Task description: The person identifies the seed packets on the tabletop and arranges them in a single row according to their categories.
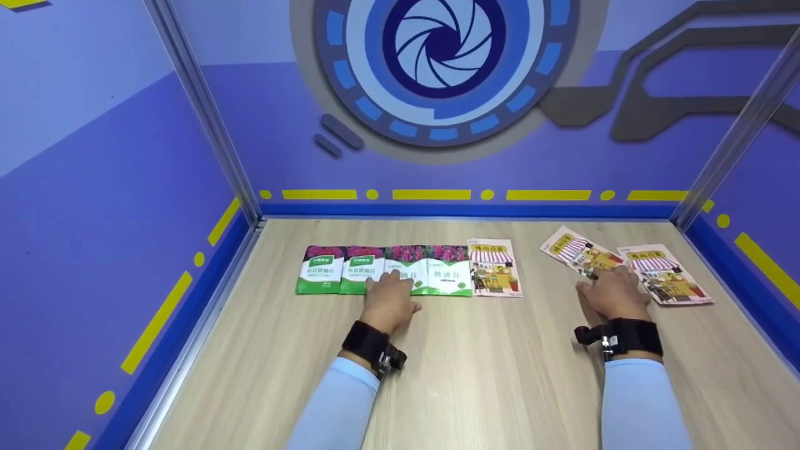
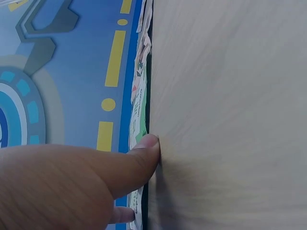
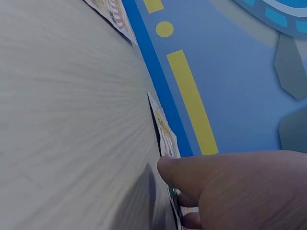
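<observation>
Several green-and-white packets with pink flower pictures lie side by side, and my left hand rests its fingers on the third packet from the left. The thumb stands apart, near the packets' front edge in the left wrist view. Against the right end of this row lies a pink packet with a market-stall picture. My right hand touches the lower end of a slanted pink packet, its fingertips partly hidden. Another pink packet lies tilted just right of that hand.
The packets lie on a pale wood-grain table. A blue back wall with yellow dashes stands behind them, and side walls in metal frames close off the left and right. Each wrist wears a black strap with a small camera.
</observation>
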`<state>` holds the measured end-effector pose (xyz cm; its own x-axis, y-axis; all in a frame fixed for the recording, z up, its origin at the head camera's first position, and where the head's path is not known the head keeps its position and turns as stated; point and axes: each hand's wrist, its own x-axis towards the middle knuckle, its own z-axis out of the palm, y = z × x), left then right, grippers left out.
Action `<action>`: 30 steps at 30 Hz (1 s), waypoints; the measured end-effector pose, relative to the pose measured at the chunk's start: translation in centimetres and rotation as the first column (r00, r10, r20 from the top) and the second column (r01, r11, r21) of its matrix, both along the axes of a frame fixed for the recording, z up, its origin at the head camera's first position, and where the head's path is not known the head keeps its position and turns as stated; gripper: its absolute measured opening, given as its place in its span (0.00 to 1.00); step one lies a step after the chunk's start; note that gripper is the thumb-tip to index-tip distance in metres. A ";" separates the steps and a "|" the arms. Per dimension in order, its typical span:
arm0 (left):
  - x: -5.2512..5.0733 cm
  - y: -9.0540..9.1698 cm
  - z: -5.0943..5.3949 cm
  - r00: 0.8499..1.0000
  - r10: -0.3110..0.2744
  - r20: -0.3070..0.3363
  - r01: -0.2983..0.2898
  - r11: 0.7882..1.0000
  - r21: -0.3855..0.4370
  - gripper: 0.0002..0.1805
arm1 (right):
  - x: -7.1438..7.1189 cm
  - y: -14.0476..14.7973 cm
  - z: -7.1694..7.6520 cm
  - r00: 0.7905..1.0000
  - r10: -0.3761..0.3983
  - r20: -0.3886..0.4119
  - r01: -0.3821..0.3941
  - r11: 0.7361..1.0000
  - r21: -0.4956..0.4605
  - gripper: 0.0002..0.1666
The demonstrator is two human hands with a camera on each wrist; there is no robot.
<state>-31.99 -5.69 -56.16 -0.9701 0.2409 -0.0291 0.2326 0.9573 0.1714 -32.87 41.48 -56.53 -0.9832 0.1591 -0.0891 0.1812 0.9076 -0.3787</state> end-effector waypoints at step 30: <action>-0.1 0.0 -0.2 1.000 -0.005 -0.007 0.005 1.000 -0.022 0.33 | -0.3 -2.2 -0.4 0.986 0.149 -0.072 -0.147 0.989 0.037 0.28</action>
